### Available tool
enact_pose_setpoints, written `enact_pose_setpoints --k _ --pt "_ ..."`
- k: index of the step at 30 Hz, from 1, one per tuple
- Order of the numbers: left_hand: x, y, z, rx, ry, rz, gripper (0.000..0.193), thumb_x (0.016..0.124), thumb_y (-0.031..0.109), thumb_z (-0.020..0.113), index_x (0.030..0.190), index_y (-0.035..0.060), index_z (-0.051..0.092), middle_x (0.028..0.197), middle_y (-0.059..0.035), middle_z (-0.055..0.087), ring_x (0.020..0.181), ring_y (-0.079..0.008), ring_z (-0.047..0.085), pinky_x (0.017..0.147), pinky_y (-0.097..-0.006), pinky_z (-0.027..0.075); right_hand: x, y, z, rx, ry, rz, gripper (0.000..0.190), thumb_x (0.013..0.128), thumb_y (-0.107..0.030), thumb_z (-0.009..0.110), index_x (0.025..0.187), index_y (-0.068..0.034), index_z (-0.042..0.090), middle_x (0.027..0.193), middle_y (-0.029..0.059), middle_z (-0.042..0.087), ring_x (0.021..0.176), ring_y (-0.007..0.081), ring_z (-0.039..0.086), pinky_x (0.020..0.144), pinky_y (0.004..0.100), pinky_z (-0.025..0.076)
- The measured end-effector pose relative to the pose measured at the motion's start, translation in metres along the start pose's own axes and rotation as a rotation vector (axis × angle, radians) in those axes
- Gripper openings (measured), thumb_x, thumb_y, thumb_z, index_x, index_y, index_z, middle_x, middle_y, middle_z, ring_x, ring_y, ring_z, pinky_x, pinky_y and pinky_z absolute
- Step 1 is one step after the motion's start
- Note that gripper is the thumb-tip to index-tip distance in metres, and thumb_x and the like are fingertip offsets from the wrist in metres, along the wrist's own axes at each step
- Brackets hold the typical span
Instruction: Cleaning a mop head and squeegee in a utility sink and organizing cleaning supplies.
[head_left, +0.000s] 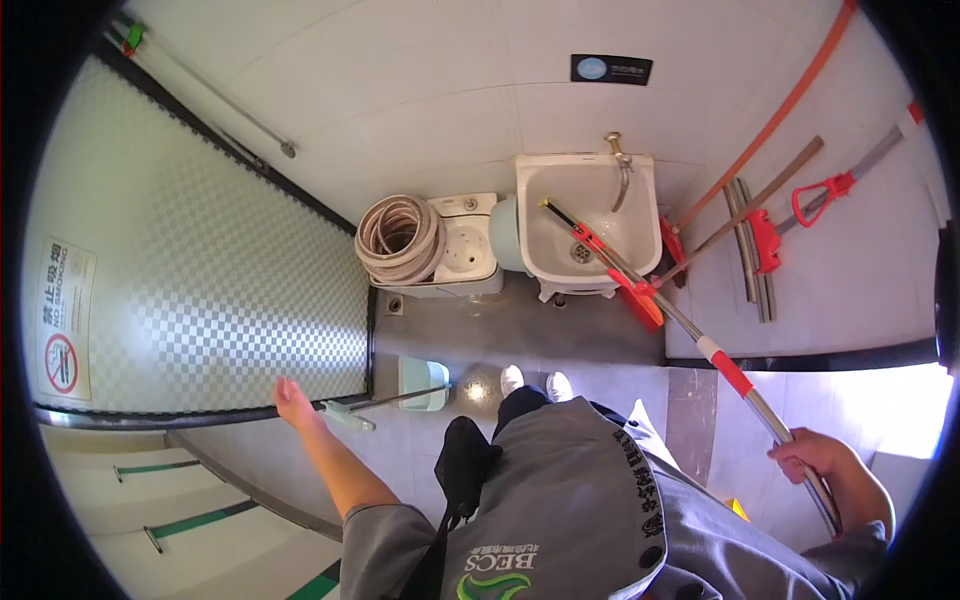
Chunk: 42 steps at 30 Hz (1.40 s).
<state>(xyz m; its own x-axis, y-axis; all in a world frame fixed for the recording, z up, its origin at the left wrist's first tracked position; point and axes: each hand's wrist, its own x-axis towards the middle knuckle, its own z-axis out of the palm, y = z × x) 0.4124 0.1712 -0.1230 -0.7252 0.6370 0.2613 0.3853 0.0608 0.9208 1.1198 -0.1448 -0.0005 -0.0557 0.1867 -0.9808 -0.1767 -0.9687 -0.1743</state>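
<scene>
My right hand (811, 456) is closed around the metal pole of a sponge mop (690, 326) with red fittings. The pole runs up and left, and the mop's narrow black and yellow head (564, 217) lies over the basin of a white utility sink (525, 225). A metal tap (619, 161) is on the wall above the basin. My left hand (291, 401) is raised near the bottom edge of a checkered glass partition (247, 322), with nothing seen in it. Close to it is the pale head of a squeegee-like tool (349, 415), whose thin handle reaches a light green bin (424, 384).
Left of the sink, a coiled hose (400, 238) rests on a white fixture (469, 251). An orange dustpan (642, 304) is beside the sink. Several long-handled tools, including a red-fitted sponge mop (765, 240), lean at the right wall. A floor drain (394, 304) is near the partition.
</scene>
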Motion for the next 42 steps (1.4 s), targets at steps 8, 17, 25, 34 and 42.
enact_pose_setpoints --k 8,17,25,34,42 --pt "-0.006 -0.099 -0.074 0.204 0.049 -0.168 0.035 0.080 0.019 0.051 0.106 -0.0040 0.046 0.103 -0.0139 0.052 0.094 -0.0207 0.049 0.080 -0.0292 0.040 -0.004 -0.084 -0.068 -1.676 0.968 -0.129 0.041 0.068 -0.012 0.055 0.104 0.003 0.044 0.084 0.0213 0.057 0.072 0.0313 0.058 0.062 0.0376 0.047" --pt "-0.030 -0.129 -0.073 0.059 -0.399 -0.742 0.043 0.079 0.011 0.045 0.120 0.0115 0.034 0.110 -0.0082 0.046 0.092 -0.0205 0.048 0.073 -0.0352 0.041 -0.103 -0.366 -0.039 -2.036 1.784 -0.117 0.040 0.041 -0.027 0.078 0.073 -0.008 0.063 0.076 0.0068 0.060 0.075 0.0236 0.058 0.065 0.0333 0.046" --pt "-0.041 -0.130 -0.040 0.105 -0.759 -0.247 0.060 0.071 0.000 0.058 0.124 0.0060 0.029 0.116 -0.0143 0.043 0.108 -0.0232 0.040 0.088 -0.0331 0.036 -0.131 -0.471 0.129 -2.016 1.734 0.256 0.033 0.052 -0.025 0.073 0.078 -0.009 0.061 0.087 0.0058 0.058 0.085 0.0222 0.054 0.075 0.0342 0.042" --pt "-0.039 -0.130 0.033 0.028 -0.604 -0.217 0.026 0.078 0.015 0.054 0.099 -0.0009 0.051 0.089 -0.0092 0.054 0.083 -0.0169 0.050 0.078 -0.0284 0.038 -0.129 -0.489 0.269 -2.202 1.757 0.290 0.027 0.055 -0.024 0.069 0.076 -0.011 0.059 0.083 0.0044 0.057 0.079 0.0212 0.053 0.072 0.0341 0.041" --pt "-0.020 -0.105 0.059 -0.321 -0.503 -0.060 0.013 0.078 0.014 0.050 0.080 0.0051 0.041 0.072 -0.0036 0.044 0.071 -0.0128 0.045 0.070 -0.0282 0.038 -0.101 -0.490 0.350 -2.382 1.712 0.367 0.021 0.057 -0.023 0.067 0.073 -0.013 0.058 0.079 0.0033 0.056 0.074 0.0203 0.051 0.069 0.0341 0.040"
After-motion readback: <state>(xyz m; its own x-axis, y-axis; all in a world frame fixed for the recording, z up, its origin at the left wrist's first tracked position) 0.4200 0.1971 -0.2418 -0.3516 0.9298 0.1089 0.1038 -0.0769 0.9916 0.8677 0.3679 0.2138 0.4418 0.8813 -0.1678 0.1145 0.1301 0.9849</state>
